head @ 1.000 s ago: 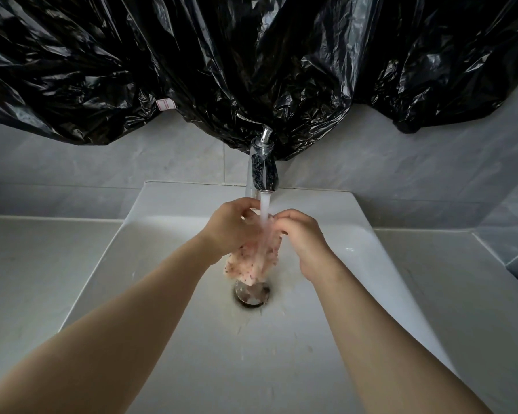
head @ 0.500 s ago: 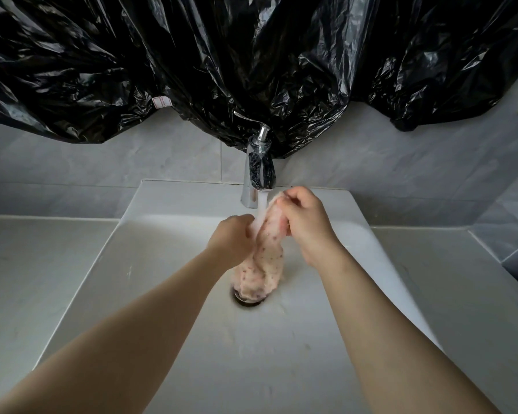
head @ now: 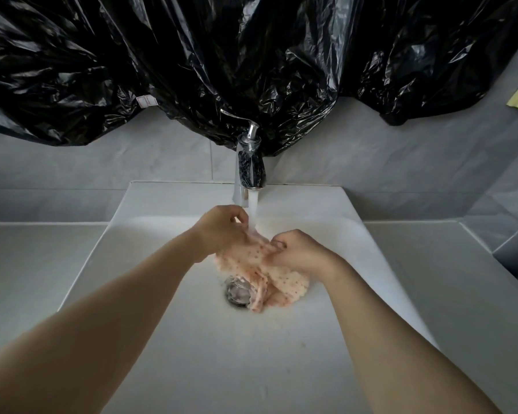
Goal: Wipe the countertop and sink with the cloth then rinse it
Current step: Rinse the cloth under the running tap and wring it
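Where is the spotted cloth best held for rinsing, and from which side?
By its gathered top edge, from above at both ends, as the left hand and right hand pinch it: the cloth droops limp toward the drain, so it likely spreads under the stream.

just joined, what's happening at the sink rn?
A person is rinsing a pink dotted cloth under the running faucet. The left hand and right hand both grip the cloth's upper edge over the white sink, with the stream of water landing on the cloth between them. The cloth's lower part hangs down beside the drain. Black plastic sheeting covers the wall above.
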Action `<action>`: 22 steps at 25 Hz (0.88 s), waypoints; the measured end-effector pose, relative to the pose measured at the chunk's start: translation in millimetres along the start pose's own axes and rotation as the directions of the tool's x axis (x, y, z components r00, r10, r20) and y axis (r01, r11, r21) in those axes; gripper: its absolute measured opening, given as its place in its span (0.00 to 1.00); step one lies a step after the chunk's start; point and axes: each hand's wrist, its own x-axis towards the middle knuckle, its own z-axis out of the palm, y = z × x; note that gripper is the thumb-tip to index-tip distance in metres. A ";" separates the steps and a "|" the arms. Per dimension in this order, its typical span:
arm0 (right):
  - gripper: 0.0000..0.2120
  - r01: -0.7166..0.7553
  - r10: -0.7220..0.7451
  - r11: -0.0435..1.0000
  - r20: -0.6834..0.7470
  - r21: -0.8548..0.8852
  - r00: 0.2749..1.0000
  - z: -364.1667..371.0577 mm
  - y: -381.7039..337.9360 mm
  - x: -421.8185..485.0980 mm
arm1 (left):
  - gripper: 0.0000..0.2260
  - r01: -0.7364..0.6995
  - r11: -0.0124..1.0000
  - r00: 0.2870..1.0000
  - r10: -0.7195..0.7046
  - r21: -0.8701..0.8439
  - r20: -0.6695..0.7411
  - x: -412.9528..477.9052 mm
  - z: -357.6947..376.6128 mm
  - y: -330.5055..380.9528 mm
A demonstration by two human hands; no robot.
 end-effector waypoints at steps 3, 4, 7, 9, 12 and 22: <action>0.11 0.045 -0.015 0.985 -0.180 0.167 0.984 -5.4 -2.1 8.4 | 0.11 -0.077 0.906 0.937 -0.078 0.416 0.342 -8.8 -10.6 -10.4; 0.09 0.043 0.020 0.959 -0.217 0.281 0.976 -6.3 -2.8 9.9 | 0.10 -0.081 0.885 0.911 -0.121 0.459 0.394 -9.2 -10.9 -16.5; 0.06 -0.039 0.150 0.892 -0.215 0.450 0.965 1.7 0.1 12.7 | 0.05 0.155 0.988 0.936 -0.150 0.011 0.319 -13.3 -10.4 -25.1; 0.09 -0.092 0.206 0.867 -0.184 0.490 0.961 14.1 3.7 14.4 | 0.11 0.310 0.792 0.937 -0.159 -0.526 0.313 -10.7 -6.3 -24.9; 0.14 -0.137 0.143 0.743 0.045 0.655 0.989 29.9 13.4 11.9 | 0.10 0.260 0.517 0.962 -0.066 -0.815 0.265 -4.9 0.4 -20.6; 0.08 0.177 -0.041 0.888 -0.311 0.424 0.949 58.5 -25.2 -2.6 | 0.10 0.154 0.709 0.959 -0.276 -0.688 -0.070 -9.1 38.4 -14.7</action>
